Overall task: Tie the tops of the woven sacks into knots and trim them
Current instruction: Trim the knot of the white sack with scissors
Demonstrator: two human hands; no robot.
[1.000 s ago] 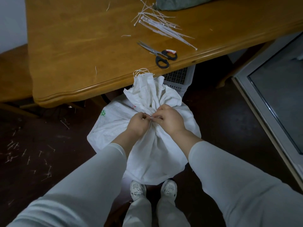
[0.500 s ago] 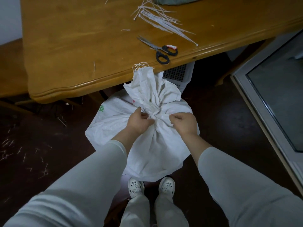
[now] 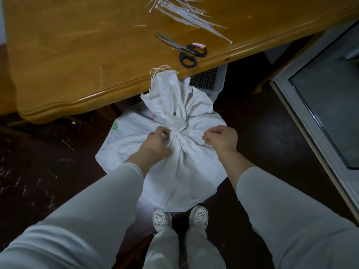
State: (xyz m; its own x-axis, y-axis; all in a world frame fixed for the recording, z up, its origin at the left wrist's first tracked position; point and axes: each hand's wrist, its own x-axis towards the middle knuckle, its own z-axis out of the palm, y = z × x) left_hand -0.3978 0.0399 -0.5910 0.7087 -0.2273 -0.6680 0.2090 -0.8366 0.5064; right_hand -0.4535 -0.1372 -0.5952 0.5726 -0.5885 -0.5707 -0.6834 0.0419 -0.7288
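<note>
A white woven sack [image 3: 180, 171] stands on the floor between my feet and the table. Its top is gathered into a tight neck [image 3: 175, 131], and the loose frayed end [image 3: 165, 80] rises against the table edge. My left hand [image 3: 155, 141] grips the gathered fabric just left of the neck. To the right of the neck, my right hand [image 3: 221, 138] lies on the sack's shoulder with curled fingers; what it holds, if anything, is hidden. Black-handled scissors [image 3: 184, 50] lie shut on the table near its front edge.
On the wooden table [image 3: 77, 55] lies a heap of white plastic ties [image 3: 186, 14]. A white perforated basket [image 3: 209, 80] sits under the table behind the sack. White trimmings litter the dark floor [image 3: 29, 181] at left. A glass door frame [image 3: 310, 123] runs along the right.
Both hands were together at the neck; my right hand has drawn away to the right while my left hand stays at the neck. The neck looks tighter.
</note>
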